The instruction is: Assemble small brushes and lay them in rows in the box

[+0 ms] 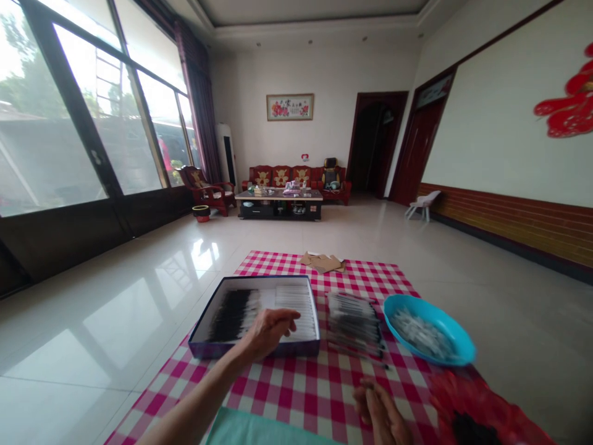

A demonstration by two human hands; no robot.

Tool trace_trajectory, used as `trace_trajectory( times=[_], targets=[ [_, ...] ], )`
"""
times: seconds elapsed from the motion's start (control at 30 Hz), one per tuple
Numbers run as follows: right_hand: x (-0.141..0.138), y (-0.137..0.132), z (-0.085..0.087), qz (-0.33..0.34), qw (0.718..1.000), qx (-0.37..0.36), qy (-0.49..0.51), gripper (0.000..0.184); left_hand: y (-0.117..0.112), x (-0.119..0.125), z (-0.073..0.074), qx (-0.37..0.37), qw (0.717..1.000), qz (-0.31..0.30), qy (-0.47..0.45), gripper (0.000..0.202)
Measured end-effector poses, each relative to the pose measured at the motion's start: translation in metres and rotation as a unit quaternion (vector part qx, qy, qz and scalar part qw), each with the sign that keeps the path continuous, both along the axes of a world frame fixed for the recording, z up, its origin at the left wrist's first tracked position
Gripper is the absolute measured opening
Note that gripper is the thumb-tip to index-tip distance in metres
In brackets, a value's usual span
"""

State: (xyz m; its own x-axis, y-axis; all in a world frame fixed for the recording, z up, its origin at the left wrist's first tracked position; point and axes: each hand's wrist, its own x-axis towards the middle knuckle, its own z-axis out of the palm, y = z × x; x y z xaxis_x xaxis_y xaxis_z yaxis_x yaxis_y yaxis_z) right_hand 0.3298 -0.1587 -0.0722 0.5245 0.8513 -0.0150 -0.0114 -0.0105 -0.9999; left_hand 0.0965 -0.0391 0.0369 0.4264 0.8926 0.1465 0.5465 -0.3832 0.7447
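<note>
My left hand (274,329) is over the front of a shallow dark-blue box (254,351) with a white inside. Its fingers are pinched together, and anything between them is too small to make out. In the box lie a row of black pen-like sticks (228,314) and a row of white ones (306,304). Right of the box is a stack of clear and black pen-like sticks (353,318). My right hand (380,409), slightly blurred, is closed in front of that stack; what it holds, if anything, is hidden.
A blue oval basin (463,353) of small clear pieces (424,334) stands at the right. Nearer is a red bag (504,411) with black things inside. Brown cardboard pieces (324,262) lie at the far end of the checked cloth (278,395). A teal sheet (259,428) is closest.
</note>
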Motion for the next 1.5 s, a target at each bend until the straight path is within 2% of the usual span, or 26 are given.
trace_trajectory(
  times=[0.03,0.07,0.13,0.2,0.27,0.33,0.43,0.6,0.77,0.83,0.9,0.97,1.03,1.13,1.2,1.27,1.33,1.4,1.5],
  targets=[
    [0.001,-0.001,0.001,0.012,1.0,0.004,0.003,0.045,-0.008,0.012,-0.003,-0.072,0.988,-0.031,-0.13,0.033],
    [0.002,-0.003,0.003,0.022,1.0,0.008,0.003,0.044,-0.015,0.023,-0.008,-0.148,0.955,-0.055,-0.25,0.034],
    [0.002,-0.006,0.008,0.042,0.999,0.012,0.002,0.043,-0.027,0.041,-0.02,-0.275,0.864,-0.065,-0.416,0.039],
    [0.002,-0.009,0.015,0.064,0.998,0.018,-0.002,0.04,-0.035,0.055,-0.034,-0.351,0.795,-0.046,-0.493,0.037],
    [0.0,-0.012,0.021,0.097,0.995,0.027,-0.014,0.038,-0.04,0.065,-0.047,-0.386,0.756,-0.021,-0.529,0.034],
    [-0.002,-0.013,0.025,0.137,0.989,0.033,-0.034,0.036,-0.043,0.072,-0.056,-0.396,0.738,0.0,-0.547,0.034],
    [-0.005,-0.013,0.024,0.188,0.98,0.018,-0.055,0.037,-0.046,0.077,-0.063,-0.389,0.728,0.026,-0.564,0.032],
    [-0.011,-0.012,0.015,0.259,0.965,-0.003,-0.042,0.044,-0.046,0.079,-0.066,-0.38,0.71,0.055,-0.591,0.033],
    [-0.015,-0.013,0.017,0.286,0.958,0.003,-0.004,0.041,-0.046,0.081,-0.064,-0.341,0.697,0.098,-0.623,0.034],
    [-0.014,-0.013,0.018,0.285,0.959,-0.005,0.012,0.04,-0.046,0.079,-0.063,-0.322,0.7,0.106,-0.628,0.034],
    [-0.01,-0.011,0.016,0.262,0.965,-0.017,0.025,0.037,-0.046,0.073,-0.065,-0.3,0.725,0.109,-0.611,0.032],
    [-0.004,-0.007,0.013,0.222,0.973,-0.016,0.054,0.035,-0.046,0.064,-0.07,-0.262,0.779,0.112,-0.558,0.028],
    [0.001,-0.004,0.008,0.176,0.98,-0.009,0.088,0.033,-0.046,0.054,-0.076,-0.211,0.851,0.103,-0.47,0.022],
    [0.005,-0.002,0.005,0.12,0.987,-0.012,0.103,0.034,-0.052,0.045,-0.083,-0.111,0.949,0.061,-0.29,0.014],
    [0.004,-0.001,0.006,0.104,0.99,-0.019,0.092,0.034,-0.059,0.046,-0.083,-0.004,0.99,0.02,-0.138,0.017],
    [0.002,-0.001,0.009,0.099,0.991,-0.022,0.082,0.034,-0.068,0.054,-0.08,0.11,0.994,-0.029,0.004,0.019],
    [0.0,-0.001,0.013,0.099,0.992,-0.016,0.078,0.034,-0.075,0.066,-0.079,0.181,0.977,-0.06,0.091,0.017],
    [-0.001,-0.001,0.016,0.106,0.991,-0.005,0.076,0.032,-0.081,0.079,-0.08,0.21,0.968,-0.058,0.127,0.015],
    [0.0,-0.002,0.017,0.112,0.991,0.006,0.069,0.03,-0.085,0.095,-0.087,0.243,0.96,-0.019,0.142,0.014]
  ],
)
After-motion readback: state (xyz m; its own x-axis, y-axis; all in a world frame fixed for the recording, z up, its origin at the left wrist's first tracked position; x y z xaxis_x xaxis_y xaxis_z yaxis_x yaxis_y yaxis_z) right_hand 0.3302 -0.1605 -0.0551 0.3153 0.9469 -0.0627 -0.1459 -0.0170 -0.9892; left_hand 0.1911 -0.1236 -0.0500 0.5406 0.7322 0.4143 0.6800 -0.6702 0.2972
